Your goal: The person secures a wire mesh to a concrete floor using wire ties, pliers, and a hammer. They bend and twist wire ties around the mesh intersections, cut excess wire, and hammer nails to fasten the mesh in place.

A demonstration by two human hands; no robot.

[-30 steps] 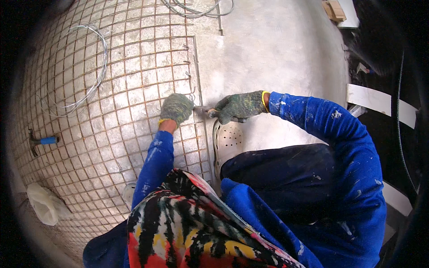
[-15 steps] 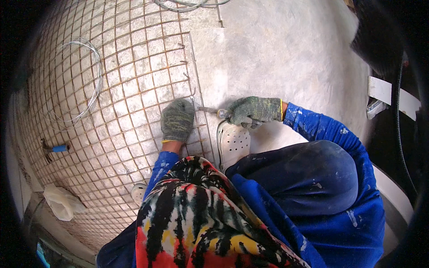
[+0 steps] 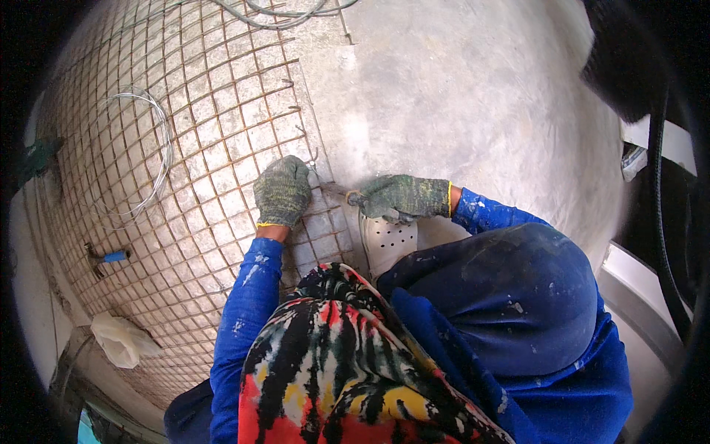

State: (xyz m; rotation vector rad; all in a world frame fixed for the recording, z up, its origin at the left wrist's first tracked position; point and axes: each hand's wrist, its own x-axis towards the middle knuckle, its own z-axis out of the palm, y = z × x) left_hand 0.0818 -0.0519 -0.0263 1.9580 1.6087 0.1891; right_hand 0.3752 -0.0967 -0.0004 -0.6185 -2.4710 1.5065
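The wire mesh (image 3: 200, 170) lies flat on the concrete floor (image 3: 473, 111), filling the left half of the head view, and its right edge runs from the top of the picture down toward the person's knees. Its long bars point up and away from the person, and short bare wire ends stick out along that right edge.

The left hand (image 3: 282, 191), in a grey-green knit glove, rests palm down on the mesh just inside the edge, fingers curled together over the bars. The right hand (image 3: 399, 197), in the same kind of glove, sits just off the mesh over the bare floor, closed around a small metal tool (image 3: 336, 191) whose tip points left at the mesh edge, right beside the left hand's fingers. The two hands are near each other but apart. Just below the right hand is a white shoe (image 3: 388, 244) with holes.

Farther left, a loop of thin wire (image 3: 151, 155) lies on the mesh, a blue-handled tool (image 3: 107, 257) below it, and a white rag (image 3: 122, 339) by the lower edge.
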